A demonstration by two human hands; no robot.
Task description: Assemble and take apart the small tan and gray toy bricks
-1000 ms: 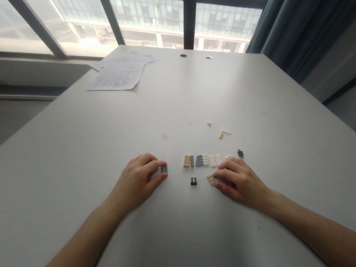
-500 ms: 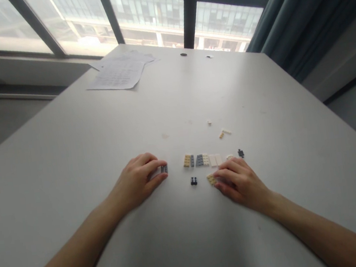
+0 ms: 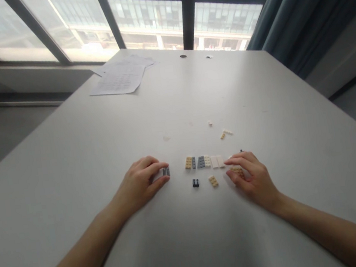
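My left hand [image 3: 143,179] rests on the table, thumb and forefinger closed round the ends of a small dark grey toy brick [image 3: 166,171]. My right hand [image 3: 250,172] is open, its thumb and forefinger apart. Between and partly behind those fingers shows a tan studded piece [image 3: 237,170], half hidden. Left of the right thumb lies a tan studded plate [image 3: 213,181], with a black brick [image 3: 196,183] beside it. Just left of the right fingertips is a pair of smooth white tiles [image 3: 217,161].
A row on the white table [image 3: 177,233] holds a tan plate [image 3: 188,163], a narrow grey plate [image 3: 193,162], a grey wedge plate [image 3: 201,162] and a white studded plate [image 3: 207,161]. Small pieces [image 3: 227,132] lie farther back. Paper sheets [image 3: 119,78] cover the far left.
My right hand has let go of the tan plate and moved right, its fingers spreading. The left hand stays on the grey brick. The view has shifted slightly.
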